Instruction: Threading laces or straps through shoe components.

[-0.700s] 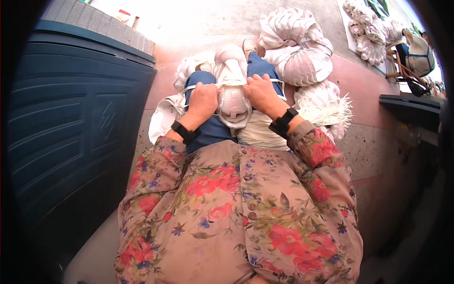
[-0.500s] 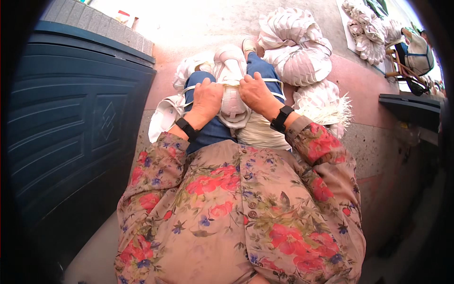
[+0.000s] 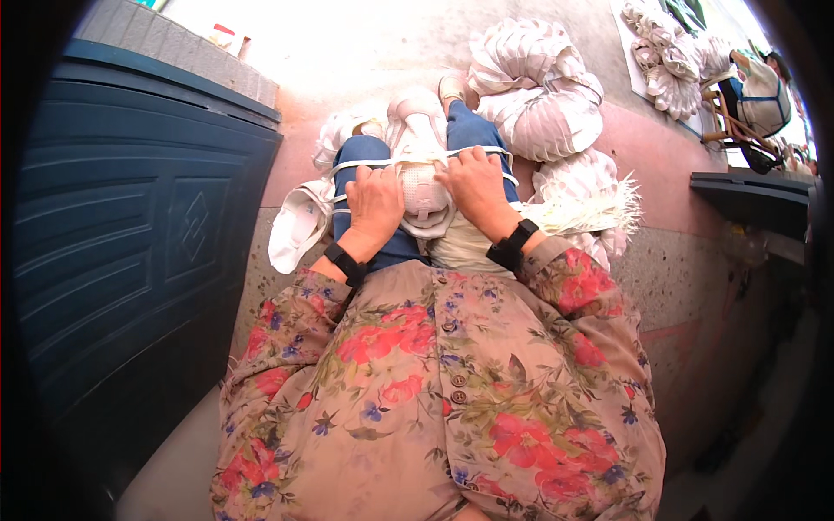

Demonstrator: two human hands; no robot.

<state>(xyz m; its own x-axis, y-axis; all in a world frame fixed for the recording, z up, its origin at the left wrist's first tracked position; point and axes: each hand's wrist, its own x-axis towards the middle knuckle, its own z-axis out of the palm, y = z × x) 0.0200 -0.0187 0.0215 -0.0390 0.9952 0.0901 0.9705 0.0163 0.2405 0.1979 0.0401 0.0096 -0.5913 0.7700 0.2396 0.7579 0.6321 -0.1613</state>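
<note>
A white shoe upper (image 3: 415,117) lies lengthwise between my blue-jeaned legs, with its pale tongue and opening toward me. A white shoelace (image 3: 363,162) runs across its middle and loops out over both thighs. My left hand (image 3: 375,204) has its fingers curled at the left edge of the opening. At the opposite edge, my right hand (image 3: 476,189) is closed, its fingertips pressed on the upper just below the lace. My palms hide the exact grip of both hands. Black bands sit on both wrists.
Nested bundles of white uppers (image 3: 543,95) lie beyond my right leg. A sheaf of loose white laces (image 3: 582,213) rests closer. Another white upper (image 3: 300,221) is by my left knee. A dark blue panelled door (image 3: 130,226) stands left; a dark ledge (image 3: 751,193) juts out right.
Both hands have come slightly back toward me, down the sides of the opening. More of the lace across the upper now shows above my fingers.
</note>
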